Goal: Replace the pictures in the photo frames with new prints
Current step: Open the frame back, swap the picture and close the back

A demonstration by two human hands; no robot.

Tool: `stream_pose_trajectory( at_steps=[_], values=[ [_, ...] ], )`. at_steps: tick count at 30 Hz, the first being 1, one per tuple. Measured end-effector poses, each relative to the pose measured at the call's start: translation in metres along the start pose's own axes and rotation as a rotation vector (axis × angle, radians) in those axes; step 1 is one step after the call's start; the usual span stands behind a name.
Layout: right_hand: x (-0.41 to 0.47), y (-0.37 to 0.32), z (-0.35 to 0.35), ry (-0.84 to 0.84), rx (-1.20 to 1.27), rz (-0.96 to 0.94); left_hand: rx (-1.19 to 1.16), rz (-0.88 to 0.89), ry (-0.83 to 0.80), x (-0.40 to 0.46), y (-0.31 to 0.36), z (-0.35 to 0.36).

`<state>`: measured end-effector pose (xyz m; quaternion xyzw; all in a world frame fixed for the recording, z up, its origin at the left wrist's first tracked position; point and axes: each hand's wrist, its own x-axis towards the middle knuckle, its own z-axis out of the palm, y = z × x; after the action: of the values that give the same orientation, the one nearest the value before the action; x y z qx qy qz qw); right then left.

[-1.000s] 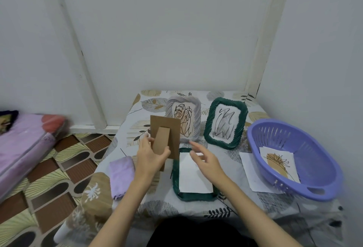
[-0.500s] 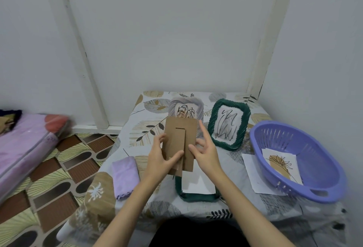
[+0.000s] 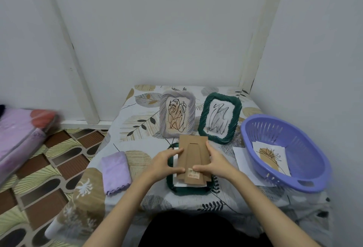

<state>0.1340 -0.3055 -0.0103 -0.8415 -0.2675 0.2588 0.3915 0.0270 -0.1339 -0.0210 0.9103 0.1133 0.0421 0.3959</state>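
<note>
Gripping backing board (image 3: 193,157), left hand (image 3: 165,163), right hand (image 3: 214,163)

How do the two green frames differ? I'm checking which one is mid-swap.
The far green frame stands upright showing a black scribble print; the near green frame lies face down. The far one is untouched; the near one has both hands pressing a brown backing board onto it. Both share a ribbed dark green rim.

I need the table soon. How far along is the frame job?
Both hands, left hand and right hand, hold the brown backing board over the face-down green frame. Two standing frames hold scribble pictures; whether they're new, I cannot tell. Prints wait in the basket.
</note>
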Motion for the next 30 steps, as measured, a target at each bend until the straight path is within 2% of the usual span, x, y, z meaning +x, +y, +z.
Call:
stream_pose_trajectory(
  at_steps=[4, 7, 19, 22, 30],
  values=[
    [0.005, 0.003, 0.012, -0.011, -0.153, 0.002, 0.099, -0.075, -0.089, -0.003, -0.010, -0.003],
    [0.007, 0.005, 0.017, -0.020, -0.240, -0.009, 0.170, -0.061, -0.124, -0.006, -0.009, -0.005],
    [0.007, 0.003, 0.019, -0.001, -0.360, -0.027, 0.279, -0.054, -0.197, 0.003, -0.022, -0.001],
    [0.006, -0.001, 0.013, -0.052, -0.424, -0.044, 0.347, -0.050, -0.230, 0.006, -0.024, -0.001],
    [0.007, 0.008, -0.003, -0.185, -0.497, -0.060, 0.334, -0.059, -0.252, 0.007, -0.029, 0.000]
  ],
)
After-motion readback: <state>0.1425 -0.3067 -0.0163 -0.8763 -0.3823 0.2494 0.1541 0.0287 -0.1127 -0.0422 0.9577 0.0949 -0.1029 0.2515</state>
